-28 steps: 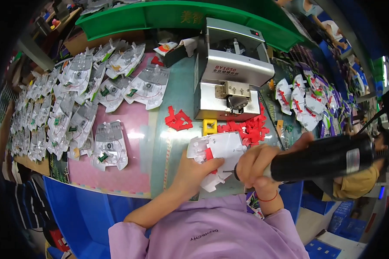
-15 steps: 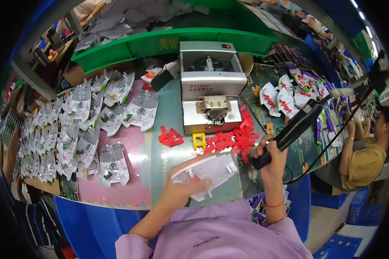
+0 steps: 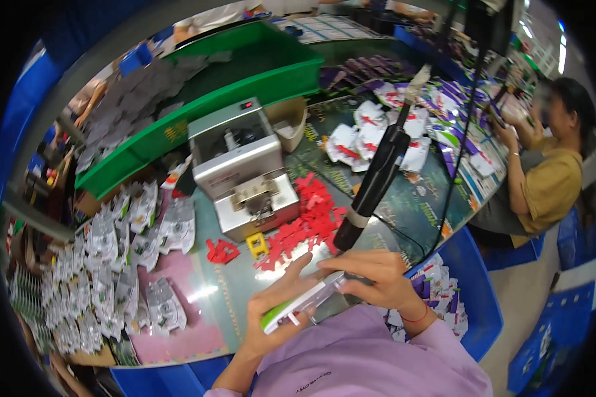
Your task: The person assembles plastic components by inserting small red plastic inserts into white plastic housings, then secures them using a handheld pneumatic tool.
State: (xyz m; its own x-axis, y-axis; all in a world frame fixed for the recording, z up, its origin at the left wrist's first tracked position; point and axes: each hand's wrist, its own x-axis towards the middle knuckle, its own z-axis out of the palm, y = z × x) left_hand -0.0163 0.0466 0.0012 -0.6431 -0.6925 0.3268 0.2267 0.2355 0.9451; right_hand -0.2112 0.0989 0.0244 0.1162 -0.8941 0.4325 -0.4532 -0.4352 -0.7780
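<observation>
A white plastic shell (image 3: 309, 300) with a bright green edge is tilted in front of my body. My left hand (image 3: 266, 311) grips its left end, fingers behind and thumb in front. The right end is between the fingers and thumb of my right hand (image 3: 376, 278). A black electric screwdriver (image 3: 379, 173) stands slanted just beyond my right hand, not held. Small red plastic pieces (image 3: 308, 221) lie heaped beyond my hands, beside a yellow block (image 3: 257, 245) and a silver screw feeder (image 3: 248, 172).
Rows of clear-and-white housings (image 3: 102, 264) cover the table's left side. White parts with red pieces (image 3: 357, 142) lie at the far right. A green bin (image 3: 212, 92) stands behind the feeder; a blue bin (image 3: 487, 291) sits below right. A co-worker in yellow (image 3: 549, 175) sits at right.
My right hand has let go of the screwdriver and taken the shell's right end. The shell has turned to show its green edge. The whole view has swung to the right.
</observation>
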